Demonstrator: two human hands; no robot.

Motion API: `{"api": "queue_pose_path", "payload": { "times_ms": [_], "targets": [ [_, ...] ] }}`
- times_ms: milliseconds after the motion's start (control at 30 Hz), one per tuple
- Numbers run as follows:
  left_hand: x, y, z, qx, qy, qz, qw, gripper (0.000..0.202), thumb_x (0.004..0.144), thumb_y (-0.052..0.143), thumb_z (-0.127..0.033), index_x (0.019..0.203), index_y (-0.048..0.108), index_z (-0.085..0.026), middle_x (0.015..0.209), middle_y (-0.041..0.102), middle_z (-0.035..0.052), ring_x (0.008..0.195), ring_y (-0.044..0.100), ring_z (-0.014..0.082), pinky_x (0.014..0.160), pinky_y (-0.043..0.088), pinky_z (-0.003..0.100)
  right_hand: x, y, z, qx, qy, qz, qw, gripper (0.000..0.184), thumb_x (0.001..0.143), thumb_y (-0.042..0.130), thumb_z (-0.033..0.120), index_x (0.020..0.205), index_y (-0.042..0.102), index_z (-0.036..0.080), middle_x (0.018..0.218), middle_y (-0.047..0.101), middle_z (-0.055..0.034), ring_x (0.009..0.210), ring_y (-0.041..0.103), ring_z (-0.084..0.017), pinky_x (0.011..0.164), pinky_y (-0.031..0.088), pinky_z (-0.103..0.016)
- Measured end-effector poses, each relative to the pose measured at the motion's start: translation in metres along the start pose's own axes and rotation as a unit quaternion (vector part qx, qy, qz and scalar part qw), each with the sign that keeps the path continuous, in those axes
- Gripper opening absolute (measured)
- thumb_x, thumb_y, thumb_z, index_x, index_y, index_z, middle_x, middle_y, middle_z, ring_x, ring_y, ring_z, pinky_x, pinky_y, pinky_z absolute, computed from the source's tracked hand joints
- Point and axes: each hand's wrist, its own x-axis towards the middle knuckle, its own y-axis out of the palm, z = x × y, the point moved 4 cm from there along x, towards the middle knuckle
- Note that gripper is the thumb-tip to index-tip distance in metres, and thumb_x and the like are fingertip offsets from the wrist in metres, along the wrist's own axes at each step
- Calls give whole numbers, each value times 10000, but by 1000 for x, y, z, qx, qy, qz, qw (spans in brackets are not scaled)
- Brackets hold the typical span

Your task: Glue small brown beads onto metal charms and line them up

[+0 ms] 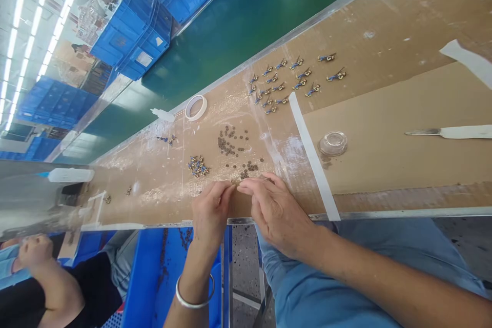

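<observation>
Near the table's front edge, my left hand (211, 207) is closed in a pinch, thumb and forefinger together. Just to its right, my right hand (279, 210) is pinched too, its fingertips pointing at those of the left. Whatever lies between the fingertips is too small and hidden to name. Close beyond them is a scatter of small dark brown discs (226, 146), a few almost at the right fingertips. A little heap of tiny blue-and-tan figurines (198, 165) sits beyond my left hand. Farther off, several similar figurines (277, 87) lie in loose rows.
A tape roll (196, 108) and a small white bottle (163, 115) lie near the green conveyor belt (238, 25). To the right are a clear round dish (332, 143) and a white-handled knife (461, 132). Blue crates (134, 25) stand across the belt. Another person's arm (57, 287) is at left.
</observation>
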Motion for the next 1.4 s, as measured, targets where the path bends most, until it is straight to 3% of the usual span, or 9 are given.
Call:
{"api": "queue_pose_path", "payload": {
  "times_ms": [133,500,800,867,967,1033,1167,1233,1400],
  "targets": [
    [4,-1,0,30,64,15,997,182,935,554,-215,830,701,-197,791,737,32,710,682,166,646,497,255,-1,-2,-3,35,20,-27,999,348,936,353,47,1242,434,192,1131,700,-79,1073,643,-200,1069,405,-519],
    [9,-6,20,-28,-3,93,995,150,921,560,-239,902,708,-217,837,762,30,772,711,186,735,545,292,2,-5,-3,44,14,-60,997,324,938,355,42,1204,461,194,1091,709,-81,1056,651,-190,1026,460,-496],
    [8,-8,4,28,101,117,988,244,943,480,-167,952,718,-219,876,741,65,800,673,188,693,508,283,2,-5,-2,38,14,-63,997,326,927,366,40,1190,476,198,1071,706,-69,1044,653,-193,1034,459,-495],
    [7,-9,5,-2,73,106,992,216,928,520,-184,923,732,-222,867,746,57,795,679,189,704,517,290,2,-5,-3,38,18,-58,997,320,936,362,46,1185,497,195,1069,698,-73,1036,649,-193,1035,459,-496],
    [-1,-12,12,-149,-58,26,987,105,869,656,-226,889,759,-229,838,764,35,783,702,180,735,545,283,3,-6,-4,48,32,-54,997,296,958,380,75,1172,547,193,1045,690,-68,1008,647,-190,961,517,-440],
    [-12,-9,16,-318,-169,-41,932,85,809,747,-250,887,772,-226,769,761,20,729,706,159,722,563,263,3,-8,-3,61,36,-59,996,254,974,415,109,1150,578,193,1024,691,-58,978,652,-182,881,555,-379],
    [-34,11,6,-606,-297,-93,732,183,677,877,-272,818,775,-214,690,730,-5,610,660,90,612,552,172,4,-12,6,81,5,-82,993,184,985,489,157,1113,611,210,1002,693,-39,942,663,-163,833,572,-321],
    [-40,20,-3,-677,-320,-85,657,213,636,906,-251,794,770,-210,681,709,-18,595,642,70,598,550,150,4,-15,12,94,-14,-93,991,165,987,512,170,1101,621,220,988,693,-31,925,667,-152,818,575,-303],
    [-47,28,-18,-744,-333,-67,576,219,624,915,-191,785,767,-200,663,681,-26,586,636,56,617,562,135,4,-21,23,120,-43,-89,988,142,988,527,158,1048,644,212,934,683,-16,878,658,-125,766,568,-259]
  ]
}}
